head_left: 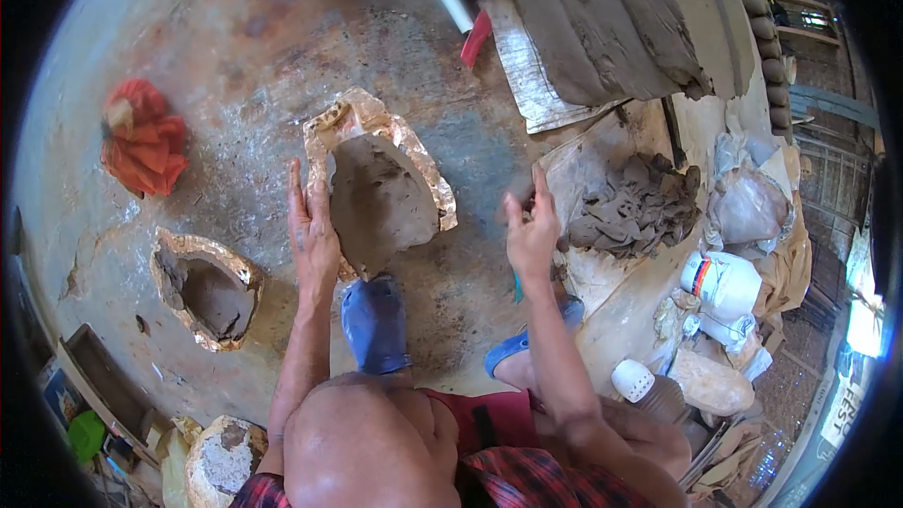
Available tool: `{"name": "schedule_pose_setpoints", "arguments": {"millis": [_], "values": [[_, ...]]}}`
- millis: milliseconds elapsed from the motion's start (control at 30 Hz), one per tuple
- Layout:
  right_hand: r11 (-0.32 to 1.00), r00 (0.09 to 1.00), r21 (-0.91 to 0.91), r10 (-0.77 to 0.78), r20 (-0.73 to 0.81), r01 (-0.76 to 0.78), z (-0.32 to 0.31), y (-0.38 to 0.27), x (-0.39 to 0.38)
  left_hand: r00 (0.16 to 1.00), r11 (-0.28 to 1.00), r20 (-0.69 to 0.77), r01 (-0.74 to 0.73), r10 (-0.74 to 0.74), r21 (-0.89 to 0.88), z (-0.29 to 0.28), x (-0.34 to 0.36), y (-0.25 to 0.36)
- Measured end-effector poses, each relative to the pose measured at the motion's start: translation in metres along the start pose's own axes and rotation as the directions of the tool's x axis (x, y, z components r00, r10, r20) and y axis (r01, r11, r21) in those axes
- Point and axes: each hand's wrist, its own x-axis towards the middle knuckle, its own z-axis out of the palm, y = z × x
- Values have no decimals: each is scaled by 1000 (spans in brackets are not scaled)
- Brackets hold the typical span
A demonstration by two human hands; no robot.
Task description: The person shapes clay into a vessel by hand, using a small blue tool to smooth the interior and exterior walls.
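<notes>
Left hand (313,230): fingers straight and spread, empty, flat against the left edge of the clay-filled mould (386,183). Right hand (530,226): fingers loosely curled, empty, raised between the mould and the clay heap (635,207) just right of its fingertips.

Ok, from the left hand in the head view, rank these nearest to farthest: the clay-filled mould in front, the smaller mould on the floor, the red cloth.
1. Clay-filled mould: touching the left hand, just to its right.
2. Smaller mould: on the floor to the hand's left, slightly nearer the person.
3. Red cloth: far left, further up the floor.
</notes>
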Motion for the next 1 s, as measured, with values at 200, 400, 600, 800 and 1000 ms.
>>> {"name": "schedule_pose_setpoints", "arguments": {"millis": [200,400,600,800,1000], "values": [[890,990,-452,-108,-91,56,10,20,32,997,998,34,-63,63,6,-5,10,7],[802,841,-384,-531,-104,458,-10,-48,75,998,970,59,-45,32,239,-50,10,21],[610,838,-595,-492,234,524,71,14,91,999,991,-8,-51,52,125,-57,-3,4],[745,819,-445,-572,-42,497,57,-9,114,999,981,-28,43,-38,189,-58,-1,25],[785,877,-420,-475,64,456,77,9,119,998,993,-40,-53,58,105,-65,-4,6]]}}
